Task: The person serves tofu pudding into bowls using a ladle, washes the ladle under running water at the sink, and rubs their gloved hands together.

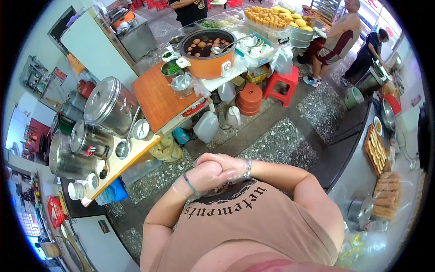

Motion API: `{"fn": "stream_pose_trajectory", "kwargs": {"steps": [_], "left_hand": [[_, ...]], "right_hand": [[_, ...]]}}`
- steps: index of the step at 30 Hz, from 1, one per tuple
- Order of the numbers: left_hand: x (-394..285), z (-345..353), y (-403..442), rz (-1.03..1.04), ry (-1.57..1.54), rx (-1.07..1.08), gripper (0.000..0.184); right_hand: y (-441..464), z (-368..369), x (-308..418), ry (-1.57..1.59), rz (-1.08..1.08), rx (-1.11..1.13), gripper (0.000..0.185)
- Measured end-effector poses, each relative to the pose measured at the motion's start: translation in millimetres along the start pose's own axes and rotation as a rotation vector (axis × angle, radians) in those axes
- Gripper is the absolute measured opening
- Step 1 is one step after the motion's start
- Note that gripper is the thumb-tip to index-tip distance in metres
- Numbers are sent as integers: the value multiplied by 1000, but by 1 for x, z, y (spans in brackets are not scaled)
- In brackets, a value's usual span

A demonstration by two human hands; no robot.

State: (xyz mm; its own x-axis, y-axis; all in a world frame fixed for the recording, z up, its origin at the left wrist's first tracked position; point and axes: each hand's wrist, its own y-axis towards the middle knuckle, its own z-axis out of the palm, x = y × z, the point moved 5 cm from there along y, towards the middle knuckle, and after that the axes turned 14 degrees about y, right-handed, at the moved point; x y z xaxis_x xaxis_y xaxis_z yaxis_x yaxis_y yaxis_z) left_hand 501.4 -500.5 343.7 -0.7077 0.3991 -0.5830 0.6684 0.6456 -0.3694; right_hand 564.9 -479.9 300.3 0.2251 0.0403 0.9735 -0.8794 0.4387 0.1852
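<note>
Both hands wear clear plastic gloves and meet in front of my chest. My left hand [202, 177] is closed, with nothing visible in it. My right hand [230, 166] is also closed, its fingers wrapped over my left hand. A dark green band [189, 183] circles my left wrist, and a light bracelet [248, 168] sits on the right one. Beyond the hands stands an orange cooker [210, 68] of eggs in dark liquid, with a ladle [217, 49] resting in it. The brown-topped table [156, 93] bears a metal cup of chopped greens [171, 69].
Large steel pots [108, 100] and a ladle [123, 147] stand on the left counter. A red stool [282, 86] and a plastic jug [206, 127] are on the floor ahead. To the right lies a wooden tray [375, 149] of pale strips. Other people [337, 38] stand farther back.
</note>
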Motion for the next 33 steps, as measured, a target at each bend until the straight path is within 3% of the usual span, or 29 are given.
{"fn": "stream_pose_trajectory", "kwargs": {"steps": [2, 5, 7, 9, 10, 11, 12, 13, 14, 17, 18, 20, 21, 23, 24, 30, 31, 33], "left_hand": [[-4, -4, -2, -6, 25, -40, 45], [-3, -9, -3, -2, 72, -107, 49], [1, -6, -3, 6, 87, -133, 49], [7, -8, -7, 169, -30, -287, 47], [10, -8, -9, 167, -34, -283, 47], [13, -13, -12, 209, -318, -333, 49], [15, -16, -12, 253, -604, -375, 51], [17, -12, -16, 346, -1354, -409, 59], [6, -27, -15, 585, -1385, -433, 64], [8, -22, -11, 734, -1596, -281, 63], [12, -19, -8, 750, -1674, -269, 62], [9, -13, -5, 771, -1750, -235, 62], [3, -13, -8, 821, -1605, -238, 58], [-7, -11, -11, 838, -1478, -170, 50], [-10, -13, -8, 847, -1476, -158, 50], [-26, -17, 12, 628, -1259, -155, 51], [-30, -21, 10, 614, -1256, -173, 51], [-29, -47, 2, 657, -1033, -576, 49]], "right_hand": [[3, 0, -11, 216, 36, -97, 52], [5, -3, -3, 69, -80, -53, 49], [10, -1, 1, 68, -101, -65, 52], [10, 2, 22, 71, -122, -78, 56], [8, 4, 45, 270, 12, -86, 60], [5, 4, 54, 470, 146, -97, 65], [11, 2, 48, 530, 7, 4, 69], [12, 4, 54, 648, -60, 6, 63], [13, 5, 62, 756, -134, 5, 57], [17, 3, 51, 857, -26, -210, 49], [24, 5, 33, 870, -159, -268, 43], [35, -6, -28, 878, -539, -71, 39], [57, 16, -12, 862, -548, -85, 39], [53, 41, 52, 1425, -1851, 45, 28], [49, 37, 53, 1409, -1856, 48, 28], [56, 42, 12, 1157, -478, -68, 33], [68, 33, -41, 1127, -96, -37, 45], [69, 22, -24, 1171, -99, -44, 49]]}}
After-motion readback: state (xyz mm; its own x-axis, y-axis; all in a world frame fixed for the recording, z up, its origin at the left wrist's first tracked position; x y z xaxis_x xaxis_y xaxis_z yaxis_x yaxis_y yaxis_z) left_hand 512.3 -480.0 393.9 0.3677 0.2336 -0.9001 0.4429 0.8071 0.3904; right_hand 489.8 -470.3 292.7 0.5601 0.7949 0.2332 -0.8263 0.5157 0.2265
